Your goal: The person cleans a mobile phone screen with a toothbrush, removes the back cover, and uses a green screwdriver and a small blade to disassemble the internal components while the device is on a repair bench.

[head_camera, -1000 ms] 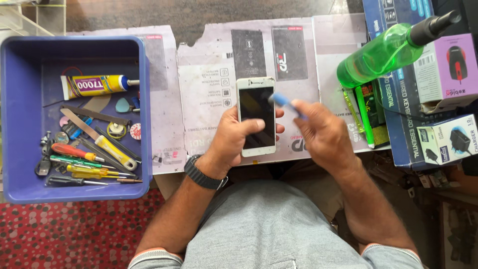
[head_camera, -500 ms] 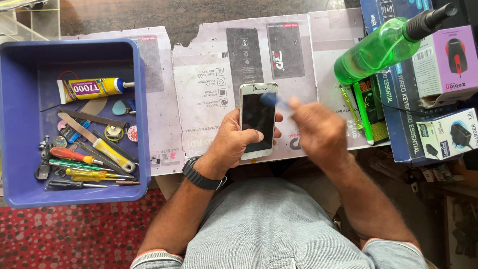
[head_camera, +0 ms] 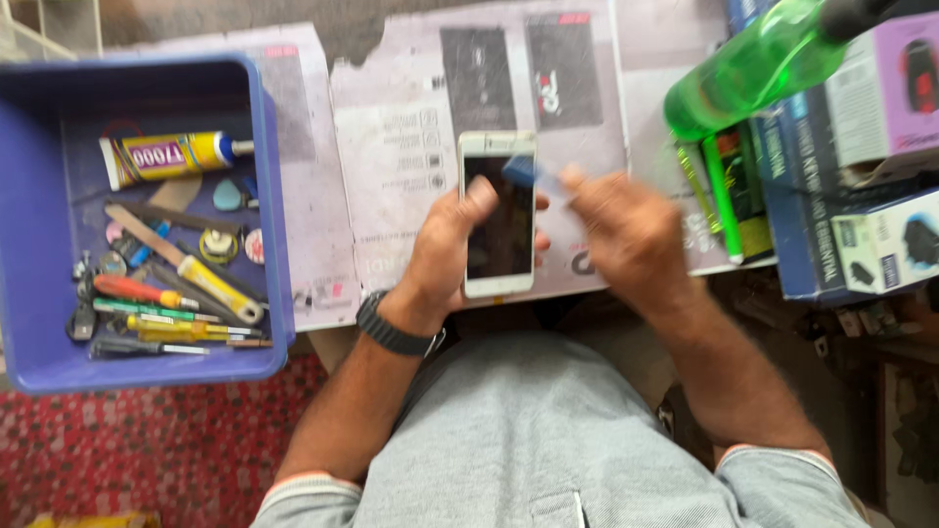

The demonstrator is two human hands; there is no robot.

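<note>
Left hand (head_camera: 445, 249) is cradling a white smartphone (head_camera: 499, 213) from below and the side, fingers (head_camera: 479, 196) wrapping its left edge, thumb resting on the dark screen. Phone is sitting upright over the middle of the tabletop, near its front edge. Right hand (head_camera: 626, 235) is pinching a small blue tool (head_camera: 528, 173) between its fingers, tip lying on the upper right of the screen; hand is blurred, so exact contact is uncertain.

Progress, as judged: work on the screen face is under way; phone is looking intact and closed, screen dark, nothing removed.

Surface: flattened printed cardboard (head_camera: 411, 127) is covering the tabletop (head_camera: 333, 342). Blue plastic tray (head_camera: 269, 225) at the left edge is holding a yellow glue tube (head_camera: 161, 156) and screwdrivers (head_camera: 147, 313). Green spray bottle (head_camera: 753, 64) and stacked product boxes (head_camera: 871, 186) are crowding the right edge. Red patterned floor (head_camera: 147, 440) is showing below the tray.
</note>
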